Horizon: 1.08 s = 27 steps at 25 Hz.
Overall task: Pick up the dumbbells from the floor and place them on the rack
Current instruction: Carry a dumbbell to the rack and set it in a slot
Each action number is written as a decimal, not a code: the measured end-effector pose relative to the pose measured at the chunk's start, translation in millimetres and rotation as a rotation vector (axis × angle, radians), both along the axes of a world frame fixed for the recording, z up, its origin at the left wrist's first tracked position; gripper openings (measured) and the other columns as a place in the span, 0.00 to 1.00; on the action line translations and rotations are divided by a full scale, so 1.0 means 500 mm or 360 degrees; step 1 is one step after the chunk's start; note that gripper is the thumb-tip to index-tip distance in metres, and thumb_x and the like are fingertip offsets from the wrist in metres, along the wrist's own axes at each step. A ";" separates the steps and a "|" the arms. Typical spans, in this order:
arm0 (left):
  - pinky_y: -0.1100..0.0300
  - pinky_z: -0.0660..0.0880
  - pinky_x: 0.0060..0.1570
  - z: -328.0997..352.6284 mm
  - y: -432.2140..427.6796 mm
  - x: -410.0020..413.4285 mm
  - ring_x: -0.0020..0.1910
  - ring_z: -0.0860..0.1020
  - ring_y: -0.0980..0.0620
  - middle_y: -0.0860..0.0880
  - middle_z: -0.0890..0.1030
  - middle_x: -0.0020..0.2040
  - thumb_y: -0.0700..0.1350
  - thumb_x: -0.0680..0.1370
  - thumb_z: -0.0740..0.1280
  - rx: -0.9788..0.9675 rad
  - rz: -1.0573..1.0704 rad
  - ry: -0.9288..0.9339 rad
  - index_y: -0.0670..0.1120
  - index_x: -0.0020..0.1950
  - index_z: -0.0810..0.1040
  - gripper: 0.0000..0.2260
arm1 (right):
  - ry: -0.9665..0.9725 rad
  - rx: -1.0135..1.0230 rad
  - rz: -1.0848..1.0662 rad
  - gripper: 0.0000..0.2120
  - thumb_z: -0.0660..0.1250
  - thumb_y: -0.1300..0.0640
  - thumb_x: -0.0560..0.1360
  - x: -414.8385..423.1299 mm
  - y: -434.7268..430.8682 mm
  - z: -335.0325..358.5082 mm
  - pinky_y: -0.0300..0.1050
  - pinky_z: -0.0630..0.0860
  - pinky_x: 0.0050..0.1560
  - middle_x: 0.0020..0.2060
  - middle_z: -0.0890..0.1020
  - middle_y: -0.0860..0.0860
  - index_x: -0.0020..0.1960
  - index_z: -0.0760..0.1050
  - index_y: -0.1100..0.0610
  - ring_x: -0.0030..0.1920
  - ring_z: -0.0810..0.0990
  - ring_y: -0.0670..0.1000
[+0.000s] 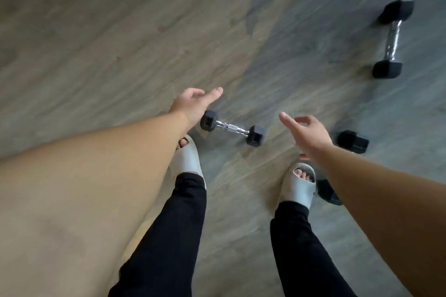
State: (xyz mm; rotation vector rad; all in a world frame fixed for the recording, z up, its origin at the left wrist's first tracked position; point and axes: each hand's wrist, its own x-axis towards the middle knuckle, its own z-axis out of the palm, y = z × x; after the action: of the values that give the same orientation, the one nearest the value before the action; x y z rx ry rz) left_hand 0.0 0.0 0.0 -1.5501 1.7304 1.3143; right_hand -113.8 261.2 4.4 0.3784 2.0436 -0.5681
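Observation:
A small black hex dumbbell (232, 128) with a chrome handle lies on the wood floor just ahead of my feet. My left hand (193, 103) hovers open above its left end, holding nothing. My right hand (307, 131) is open to the right of it, fingers spread, empty. A second dumbbell (352, 141) lies under my right forearm, which hides its handle; its other black head (328, 192) shows beside my right foot. A larger dumbbell (393, 38) lies farther off at the upper right. No rack is in view.
My feet in light slides (189, 159) (300, 187) stand on the grey-brown plank floor (120, 43), which stretches bare to the left and ahead.

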 end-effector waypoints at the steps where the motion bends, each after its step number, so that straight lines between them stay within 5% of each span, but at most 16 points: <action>1: 0.44 0.76 0.62 -0.049 -0.005 0.000 0.59 0.78 0.51 0.56 0.81 0.60 0.79 0.55 0.71 -0.0003 -0.0005 -0.0032 0.59 0.59 0.79 0.39 | -0.0018 0.0013 -0.0092 0.41 0.69 0.22 0.65 0.015 -0.015 -0.059 0.55 0.85 0.47 0.54 0.81 0.50 0.69 0.75 0.47 0.48 0.82 0.51; 6: 0.54 0.73 0.65 -0.322 0.007 0.050 0.64 0.76 0.50 0.51 0.74 0.68 0.77 0.54 0.73 -0.0036 -0.0151 -0.0124 0.56 0.71 0.75 0.49 | -0.0080 0.0048 -0.0359 0.49 0.72 0.22 0.57 0.112 -0.077 -0.330 0.54 0.84 0.42 0.60 0.78 0.49 0.71 0.72 0.46 0.55 0.80 0.53; 9: 0.52 0.77 0.60 -0.438 0.028 0.078 0.59 0.79 0.46 0.46 0.76 0.65 0.63 0.61 0.83 -0.0072 -0.0270 -0.0116 0.53 0.64 0.79 0.35 | -0.0086 0.0131 -0.0458 0.41 0.75 0.28 0.58 0.151 -0.088 -0.446 0.52 0.85 0.34 0.60 0.77 0.51 0.65 0.74 0.46 0.52 0.83 0.53; 13: 0.59 0.73 0.47 -0.418 0.021 0.076 0.46 0.77 0.49 0.44 0.75 0.58 0.52 0.65 0.83 -0.0134 -0.0286 -0.0056 0.53 0.53 0.79 0.21 | -0.0017 0.0198 -0.0575 0.24 0.74 0.43 0.65 0.160 -0.094 -0.444 0.60 0.87 0.46 0.58 0.81 0.59 0.58 0.76 0.48 0.45 0.86 0.58; 16: 0.62 0.70 0.40 -0.284 -0.037 0.050 0.43 0.75 0.54 0.48 0.72 0.55 0.53 0.64 0.82 -0.0138 -0.0279 0.0014 0.56 0.52 0.79 0.20 | -0.0021 0.0130 -0.0688 0.22 0.74 0.44 0.64 0.140 -0.134 -0.310 0.53 0.87 0.35 0.51 0.84 0.56 0.56 0.76 0.48 0.38 0.86 0.54; 19: 0.61 0.71 0.42 -0.066 -0.129 -0.009 0.47 0.77 0.49 0.48 0.73 0.55 0.52 0.64 0.81 -0.0166 -0.0295 0.0101 0.56 0.51 0.80 0.19 | 0.0003 0.0048 -0.0771 0.18 0.76 0.47 0.65 0.096 -0.218 -0.092 0.44 0.82 0.25 0.45 0.83 0.51 0.52 0.75 0.48 0.35 0.83 0.49; 24: 0.59 0.73 0.54 0.393 -0.354 -0.122 0.54 0.76 0.46 0.47 0.73 0.58 0.52 0.65 0.81 -0.0255 -0.0330 0.0275 0.55 0.59 0.81 0.23 | 0.0035 -0.0164 -0.0837 0.24 0.77 0.48 0.67 -0.012 -0.442 0.366 0.49 0.85 0.31 0.51 0.80 0.52 0.59 0.75 0.52 0.47 0.84 0.53; 27: 0.60 0.70 0.51 0.703 -0.510 -0.166 0.55 0.75 0.47 0.48 0.73 0.58 0.52 0.65 0.81 -0.0439 -0.0288 0.0408 0.54 0.62 0.81 0.26 | 0.0137 -0.0363 -0.0846 0.25 0.78 0.48 0.67 -0.059 -0.601 0.658 0.48 0.85 0.30 0.51 0.80 0.52 0.60 0.74 0.52 0.46 0.83 0.52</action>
State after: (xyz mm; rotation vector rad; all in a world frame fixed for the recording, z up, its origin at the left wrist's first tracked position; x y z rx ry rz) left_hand -83.0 -255.1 351.5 -1.3683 2.2356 1.2690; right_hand -143.1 -39.2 333.3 0.7781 1.9286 -1.1443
